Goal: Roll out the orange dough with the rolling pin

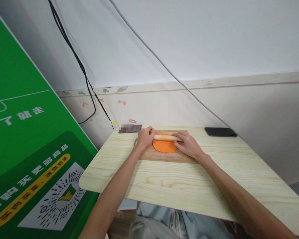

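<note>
A flattened orange sheet of dough [164, 147] lies on a wooden board [149, 156]. Across its far part rests a pale wooden rolling pin [163, 137], held level from both ends. My left hand [146, 136] is closed around the pin's left end, its fingertips curled in. At the other end, my right hand [186, 142] grips the pin with fingers over the top and thumb on the near side. Part of the dough's far edge shows just beyond the pin. Both ends of the pin are hidden by my hands.
The board sits on a light wood-grain table [164, 181]. A dark phone [220, 132] lies at the back right, and a dark flat object [131, 128] at the back left. Cables [154, 54] hang along the wall; a green sign [27, 132] stands at the left.
</note>
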The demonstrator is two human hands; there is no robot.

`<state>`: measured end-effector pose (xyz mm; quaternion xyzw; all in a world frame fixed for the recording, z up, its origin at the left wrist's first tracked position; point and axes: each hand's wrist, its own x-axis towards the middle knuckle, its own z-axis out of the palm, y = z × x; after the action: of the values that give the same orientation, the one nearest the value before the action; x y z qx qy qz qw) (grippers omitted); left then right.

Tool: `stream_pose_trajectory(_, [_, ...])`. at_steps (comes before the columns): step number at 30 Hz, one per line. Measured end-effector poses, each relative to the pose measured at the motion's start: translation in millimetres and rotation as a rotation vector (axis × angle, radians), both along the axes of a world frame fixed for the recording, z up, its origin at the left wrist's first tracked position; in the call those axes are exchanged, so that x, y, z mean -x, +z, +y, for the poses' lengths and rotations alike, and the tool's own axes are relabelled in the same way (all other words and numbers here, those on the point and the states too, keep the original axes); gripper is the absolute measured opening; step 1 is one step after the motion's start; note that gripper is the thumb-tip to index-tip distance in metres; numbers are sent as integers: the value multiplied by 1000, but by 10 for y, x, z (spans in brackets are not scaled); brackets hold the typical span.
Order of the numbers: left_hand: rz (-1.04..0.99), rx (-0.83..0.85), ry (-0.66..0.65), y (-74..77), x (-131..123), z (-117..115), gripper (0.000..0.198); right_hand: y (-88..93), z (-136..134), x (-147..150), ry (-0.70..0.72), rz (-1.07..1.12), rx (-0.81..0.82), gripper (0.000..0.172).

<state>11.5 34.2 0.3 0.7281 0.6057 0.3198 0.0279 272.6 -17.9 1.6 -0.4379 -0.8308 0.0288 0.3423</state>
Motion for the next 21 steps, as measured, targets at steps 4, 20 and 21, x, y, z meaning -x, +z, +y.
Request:
stream_pose_trajectory(4, [-1,17,0,19,-5,-12,36,-12,4,-3,-13,7,-7,33])
stream_pose_trajectory(20, [-8,8,1,1,2,-1,36,18,-8,1,-3,-18,-5,34])
stream_pose_trajectory(21, [-5,9,4,2,2,-2,36,23,-10,3,0,-21,-5,34])
